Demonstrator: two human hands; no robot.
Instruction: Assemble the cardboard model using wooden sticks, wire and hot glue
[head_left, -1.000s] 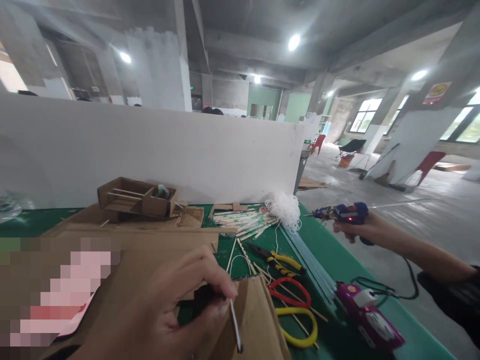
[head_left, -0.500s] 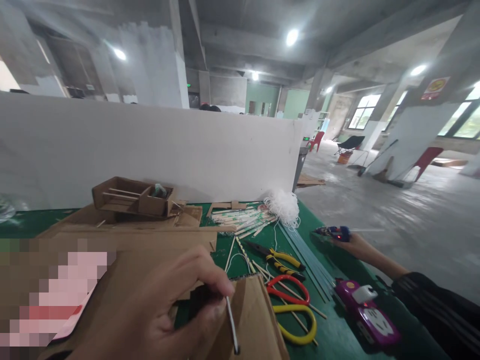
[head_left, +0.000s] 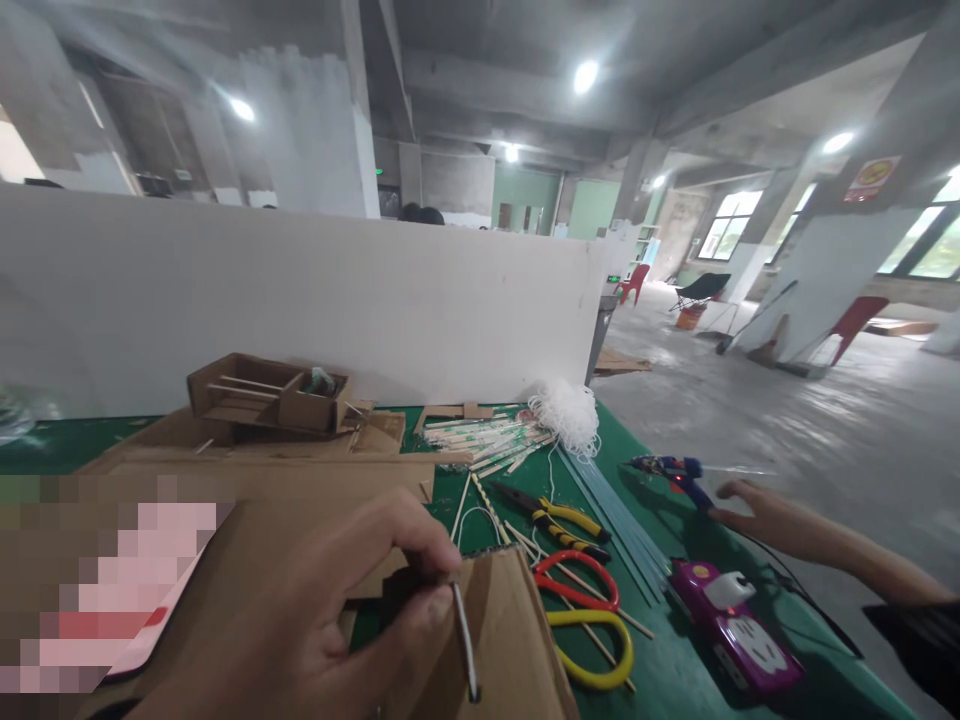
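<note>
My left hand [head_left: 375,590] pinches a white cord [head_left: 466,640] between thumb and forefinger. The cord's lower end meets a small dark hole in the brown cardboard piece [head_left: 506,620] under that hand. On the right, my right hand [head_left: 772,515] has its fingers apart at the handle of a blue glue gun [head_left: 679,468]. The thumb is close to the handle; whether it touches cannot be made out. The glue gun rests at the table's right edge, nozzle pointing left, a clear glue stick jutting from its back.
Pliers [head_left: 559,518], red and yellow scissor-like handles [head_left: 592,650], wooden sticks [head_left: 487,440], pale blue glue sticks [head_left: 611,520] and a tangle of white cord [head_left: 566,415] lie mid-table. A purple power strip [head_left: 735,625] sits right. Behind stand a cardboard box [head_left: 240,400] and white partition [head_left: 300,300].
My right hand has loosened from the glue gun and drawn back right, its fingers spreading. The gun's handle now shows. My left hand keeps its pinch on the cord, almost unmoved.
</note>
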